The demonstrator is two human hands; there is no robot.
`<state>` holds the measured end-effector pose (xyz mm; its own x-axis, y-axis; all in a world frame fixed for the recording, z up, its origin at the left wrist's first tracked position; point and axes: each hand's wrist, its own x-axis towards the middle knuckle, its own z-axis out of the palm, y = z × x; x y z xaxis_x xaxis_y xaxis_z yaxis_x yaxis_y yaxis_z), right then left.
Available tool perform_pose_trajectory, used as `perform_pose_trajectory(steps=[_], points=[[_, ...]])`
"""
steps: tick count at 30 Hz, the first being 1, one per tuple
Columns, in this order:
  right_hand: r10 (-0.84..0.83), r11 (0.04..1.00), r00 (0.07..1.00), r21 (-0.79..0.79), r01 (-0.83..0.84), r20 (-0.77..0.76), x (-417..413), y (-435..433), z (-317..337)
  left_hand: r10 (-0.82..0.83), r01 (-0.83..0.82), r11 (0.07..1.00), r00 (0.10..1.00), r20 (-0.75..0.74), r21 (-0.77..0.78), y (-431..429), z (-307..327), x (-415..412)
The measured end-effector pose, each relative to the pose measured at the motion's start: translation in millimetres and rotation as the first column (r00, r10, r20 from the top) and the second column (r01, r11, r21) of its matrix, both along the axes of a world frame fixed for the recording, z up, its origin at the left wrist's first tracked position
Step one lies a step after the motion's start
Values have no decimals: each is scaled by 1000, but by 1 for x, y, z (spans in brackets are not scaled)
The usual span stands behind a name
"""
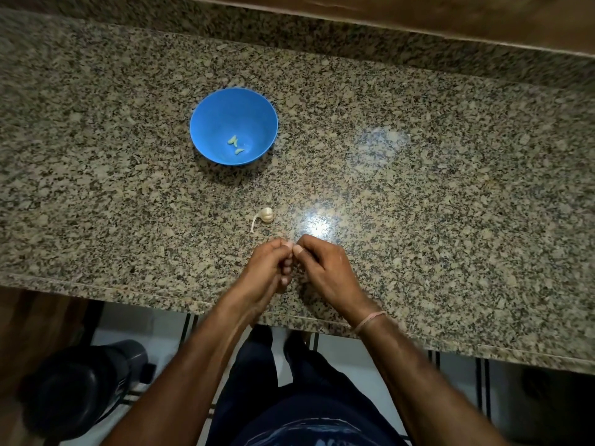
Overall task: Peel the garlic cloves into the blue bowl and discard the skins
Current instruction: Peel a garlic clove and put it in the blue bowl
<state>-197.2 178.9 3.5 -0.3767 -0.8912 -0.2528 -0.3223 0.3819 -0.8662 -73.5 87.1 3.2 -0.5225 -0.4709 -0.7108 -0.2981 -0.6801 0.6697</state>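
**Fig.** Head view; peeling step in hand. Left hand (269, 265) and right hand (325, 268) meet over the near part of the granite bench (418, 188). Fingers of both are curled, and thumb and forefinger tips pinch one small pale piece btwn them, judged to be a garlic clove (290, 245). Fingertips hide most of it, so how much skin it carries cannot be told.

Garlic bulb (267, 215), w/ a loose strip of skin (255, 223) trailing at its left, lies on the bench just beyond the hands, not touching them. Blue bowl (225, 114) stands farther back and to the left, well apart from the hands. A few peeled cloves (232, 140) lie in its bottom. Dark bin (80, 387) stands on the floor below the bench, at the person's left. It is prob. the place for skins, but that is not certain.

Stage, as judged: early, w/ few cloves done and most of the bulb intact.

Next move, as judged:
- Strip the skin w/ the thumbnails.
- Hold the bare clove in one hand, then reach fwd-left and drop it in the bowl.
- Send the skin to waste.
- Break a fresh clove off the bulb.
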Motion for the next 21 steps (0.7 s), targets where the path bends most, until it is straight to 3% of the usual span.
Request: perform_pose_trajectory(steps=[1,2,3,4,5,6,7,8,9,10,11,12,15,19,21], points=[[16,1000,999,-22,-16,-37,0,0,0,-2,3,999,1000,-19,52,-1,1,1],[3,1000,999,-14,-2,42,-1,-1,0,-32,32,999,999,-4,-19,-1,3,0],[-57,998,965,34,50,256,-2,-3,3,-87,97,976,995,57,-195,1,6,0],[-164,986,819,128,111,550,-2,-6,8,-134,195,885,976,170,-422,2,7,-1],[-266,963,580,245,116,770,-3,-9,14,-140,276,747,954,264,-605,4,9,-1],[-332,942,409,320,100,850,-5,-9,16,-127,316,638,943,309,-702,6,10,-1],[-351,934,387,348,81,853,-5,-9,16,-123,322,614,941,316,-721,8,12,-3],[-331,938,507,337,83,796,-3,-9,15,-112,295,669,947,300,-682,9,13,-3],[-276,950,697,297,94,662,1,-7,14,-105,263,750,953,283,-607,9,12,-3],[-227,962,864,242,126,450,5,-5,11,-87,228,811,958,275,-539,10,11,-3],[-210,972,949,157,177,233,9,-4,7,-72,215,834,956,285,-508,11,11,-3],[-208,977,974,59,203,93,13,-4,5,-71,225,830,950,304,-510,11,10,-3],[-181,981,980,-84,175,-79,18,-5,2,-107,317,720,929,353,-618,13,9,-3],[-245,969,969,-12,246,42,17,-6,5,-187,395,544,917,352,-740,8,6,2],[-238,971,971,-24,238,-8,21,-6,5,-192,383,600,921,338,-702,7,5,4]])
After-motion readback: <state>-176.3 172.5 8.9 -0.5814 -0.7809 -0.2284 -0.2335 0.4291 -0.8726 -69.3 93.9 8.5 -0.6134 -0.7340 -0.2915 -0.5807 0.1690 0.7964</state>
